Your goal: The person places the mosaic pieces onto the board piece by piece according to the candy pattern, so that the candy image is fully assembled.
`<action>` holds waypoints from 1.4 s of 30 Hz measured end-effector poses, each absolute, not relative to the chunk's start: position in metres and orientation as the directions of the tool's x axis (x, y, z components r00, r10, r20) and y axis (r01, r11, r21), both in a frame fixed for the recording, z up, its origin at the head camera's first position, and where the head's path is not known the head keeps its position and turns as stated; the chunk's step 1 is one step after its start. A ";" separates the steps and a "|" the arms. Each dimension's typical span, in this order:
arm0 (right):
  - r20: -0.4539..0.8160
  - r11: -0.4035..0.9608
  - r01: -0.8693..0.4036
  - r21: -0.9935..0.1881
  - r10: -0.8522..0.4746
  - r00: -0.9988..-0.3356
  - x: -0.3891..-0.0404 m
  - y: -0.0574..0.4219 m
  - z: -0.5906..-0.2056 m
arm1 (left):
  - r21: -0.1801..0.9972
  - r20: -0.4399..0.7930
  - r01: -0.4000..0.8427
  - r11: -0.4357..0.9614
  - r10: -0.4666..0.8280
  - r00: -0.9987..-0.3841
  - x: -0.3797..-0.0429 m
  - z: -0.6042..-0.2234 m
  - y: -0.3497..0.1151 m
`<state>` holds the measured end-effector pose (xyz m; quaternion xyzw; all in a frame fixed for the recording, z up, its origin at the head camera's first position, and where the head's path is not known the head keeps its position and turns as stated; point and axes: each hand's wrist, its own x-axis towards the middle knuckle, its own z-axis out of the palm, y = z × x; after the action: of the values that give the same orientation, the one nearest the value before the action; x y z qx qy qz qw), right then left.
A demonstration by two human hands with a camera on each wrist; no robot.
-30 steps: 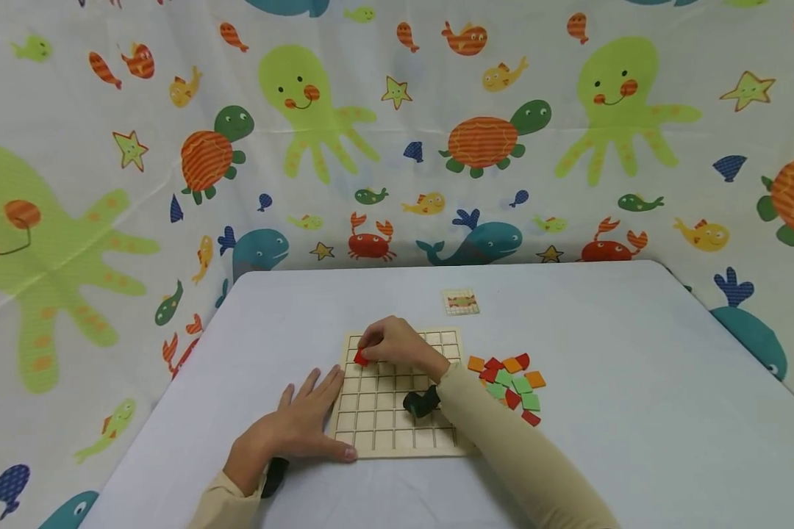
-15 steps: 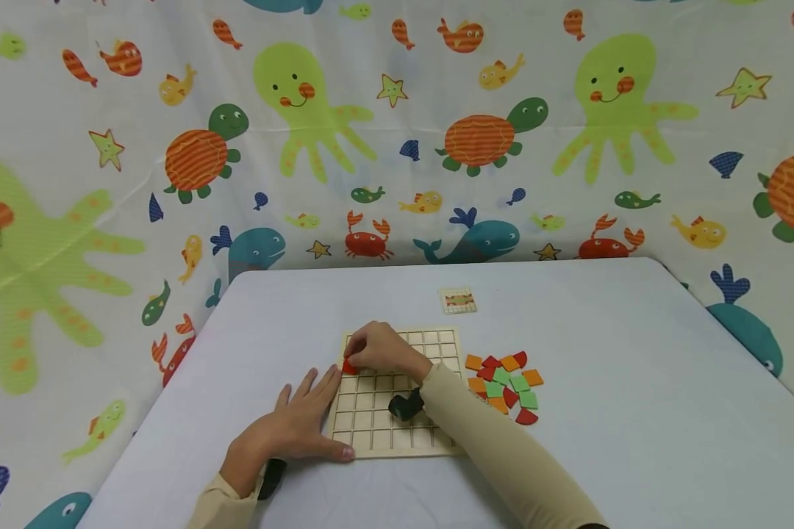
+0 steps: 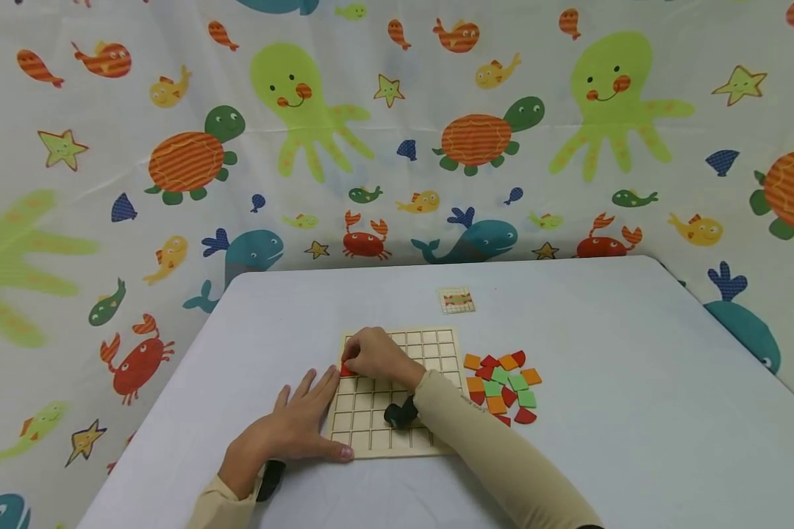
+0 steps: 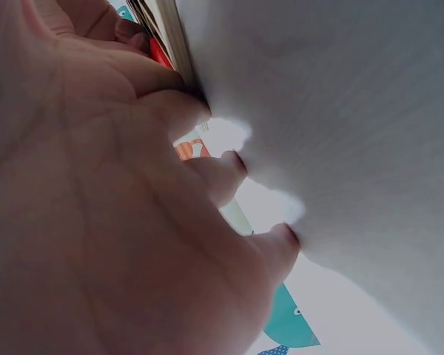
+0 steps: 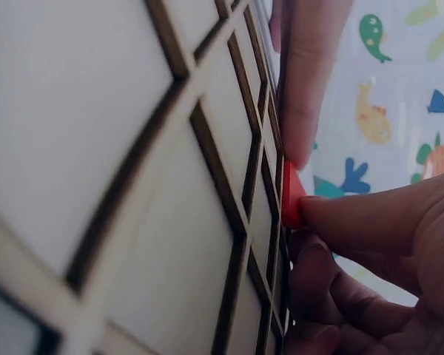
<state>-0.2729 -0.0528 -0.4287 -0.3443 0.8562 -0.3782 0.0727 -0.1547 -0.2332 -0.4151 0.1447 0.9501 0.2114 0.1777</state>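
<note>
A wooden grid board (image 3: pixel 364 402) lies on the table, its cells bare where they show. At its left edge, in the upper part, a small red tile (image 3: pixel 347 370) sits under the fingertips of my right hand (image 3: pixel 380 358). The right wrist view shows that hand's thumb and fingers pinching the red tile (image 5: pixel 291 194) against the board's surface. My left hand (image 3: pixel 291 430) lies with fingers spread along the board's left side, thumb at the lower corner. In the left wrist view its fingertips touch the table beside the board edge (image 4: pixel 176 44).
Several loose red, orange and green tiles (image 3: pixel 518 382) lie right of the board, partly behind the right forearm. A small card (image 3: pixel 457 300) with a gridded picture lies beyond the board. A dark wrist device (image 3: pixel 400 414) hangs over the board. A patterned cloth (image 3: pixel 397 147) stands behind the table.
My right hand has moved left and slightly toward me, bringing the red tile to the board's left edge. The left hand has stayed in place. The head view has shifted slightly.
</note>
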 end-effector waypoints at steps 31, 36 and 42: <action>0.187 0.415 -0.510 -0.753 -0.608 -0.771 -0.265 0.036 -0.406 | 0.460 -0.282 0.177 0.870 0.332 -0.900 -0.156 -0.419 -0.235; 0.189 0.430 -0.492 -0.757 -0.576 -0.795 -0.264 0.069 -0.404 | 0.458 -0.293 0.169 0.872 0.328 -0.898 -0.160 -0.420 -0.233; 0.199 0.466 -0.490 -0.737 -0.543 -0.816 -0.263 0.102 -0.401 | 0.452 -0.280 0.178 0.874 0.329 -0.902 -0.158 -0.419 -0.231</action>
<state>-0.2628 0.1020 -0.4011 -0.3020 0.8555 -0.4194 0.0315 -0.1584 -0.2313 -0.4192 0.1332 0.9518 0.2125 0.1768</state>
